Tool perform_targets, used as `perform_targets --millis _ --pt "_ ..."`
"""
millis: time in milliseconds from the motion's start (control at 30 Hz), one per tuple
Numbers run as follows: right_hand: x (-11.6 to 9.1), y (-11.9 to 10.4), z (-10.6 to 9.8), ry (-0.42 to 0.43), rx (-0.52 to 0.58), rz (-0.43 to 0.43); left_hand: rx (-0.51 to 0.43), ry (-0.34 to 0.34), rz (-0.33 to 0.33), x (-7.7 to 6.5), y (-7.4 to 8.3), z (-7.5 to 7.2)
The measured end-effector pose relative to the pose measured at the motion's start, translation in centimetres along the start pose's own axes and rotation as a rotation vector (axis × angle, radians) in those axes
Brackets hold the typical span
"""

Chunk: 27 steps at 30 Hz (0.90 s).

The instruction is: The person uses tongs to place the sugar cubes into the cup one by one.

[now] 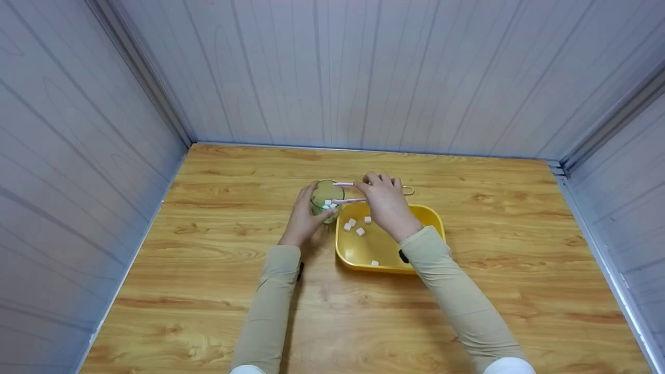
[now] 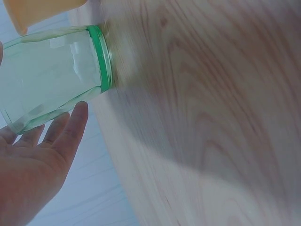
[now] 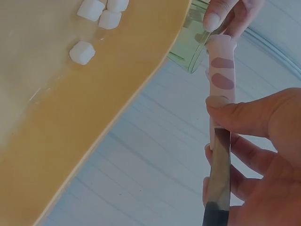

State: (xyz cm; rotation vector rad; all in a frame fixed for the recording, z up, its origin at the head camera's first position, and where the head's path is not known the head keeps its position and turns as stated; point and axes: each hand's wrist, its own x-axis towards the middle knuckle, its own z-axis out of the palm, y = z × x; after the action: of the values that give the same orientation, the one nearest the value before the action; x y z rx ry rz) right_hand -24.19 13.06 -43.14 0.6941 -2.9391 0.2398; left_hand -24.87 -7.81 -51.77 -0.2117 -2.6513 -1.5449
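Note:
A clear green glass (image 1: pixel 321 193) stands left of a yellow tray, with several white cubes (image 1: pixel 328 203) inside it. My left hand (image 1: pixel 303 218) holds the glass around its side, thumb on the near side. In the left wrist view, fingers (image 2: pixel 70 129) lie along the glass's wall, above its green base. My right hand (image 1: pixel 387 205) grips a pair of tongs (image 3: pixel 220 160) with pink ends and a metal bow. The tongs' ends are spread apart over the glass's mouth, and no cube shows between them. Inside the yellow tray (image 1: pixel 384 246) lie several white cubes (image 1: pixel 360 231).
The tray sits right beside the glass, under my right wrist, its raised rim between them. The wooden table (image 1: pixel 234 218) extends on both sides. Pale panel walls (image 1: pixel 343 78) enclose it at the back, left and right.

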Motion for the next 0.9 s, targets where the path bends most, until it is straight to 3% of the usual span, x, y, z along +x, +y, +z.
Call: perform_targets --millis 467,900 --pt "-0.8 0.8 -0.4 0.063 0.008 -0.021 -0.003 0.001 -0.001 0.0 -0.2 0.1" --pt "-2.2 2.0 -1.1 0.032 -0.022 -0.002 -0.013 -0.006 0.017 0.0 -0.1 0.0"
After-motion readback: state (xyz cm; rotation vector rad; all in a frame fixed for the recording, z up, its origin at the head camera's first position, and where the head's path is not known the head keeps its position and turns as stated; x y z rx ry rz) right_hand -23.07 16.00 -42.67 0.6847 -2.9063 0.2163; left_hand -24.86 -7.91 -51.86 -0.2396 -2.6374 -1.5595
